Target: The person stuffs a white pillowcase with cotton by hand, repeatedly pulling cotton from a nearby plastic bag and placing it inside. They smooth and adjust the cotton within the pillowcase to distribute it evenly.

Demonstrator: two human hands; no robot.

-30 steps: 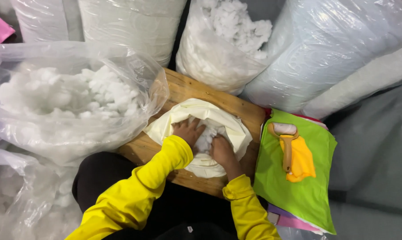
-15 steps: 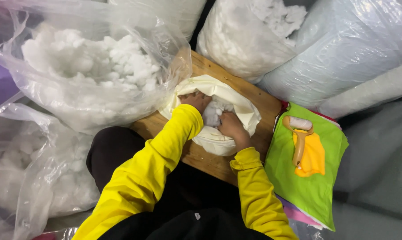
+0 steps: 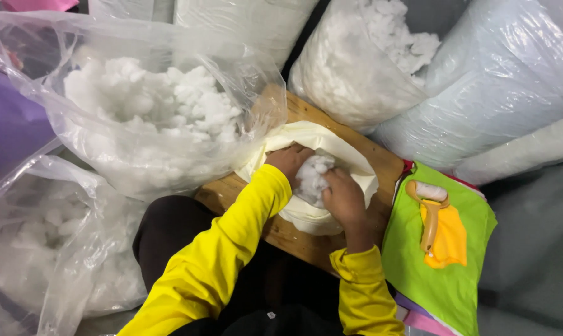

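**Ana:** While your two hands are in the middle of the wooden board (image 3: 294, 239), what are they doing?

**Ben:** It looks like you are stuffing. The cream cloth cover (image 3: 306, 214) lies on the board, with its mouth open. A lump of white fluff (image 3: 312, 177) sits in that mouth, between your hands.

**Ana:** Are your hands closed on it?

**Ben:** Your right hand (image 3: 343, 199) is curled tight around the lump. Your left hand (image 3: 289, 160) has its fingers bent down inside the mouth, touching the fluff. I cannot tell if it grips or only presses.

**Ana:** What would a good next push need?

**Ben:** I think the lump must go down deep. One hand would have to hold the cloth edge open, or the fluff may pop back out.

**Ana:** What else is around the board?

**Ben:** On its left side an open plastic bag (image 3: 150, 112) full of fluff leans over the board's corner, close to your left arm. That floppy edge could get in your way. At the far side stands a second bag of fluff (image 3: 362, 62). On the right side lies a green cloth (image 3: 443, 274), with a small roller (image 3: 429, 211) and a yellow cloth piece (image 3: 449, 239) on top.
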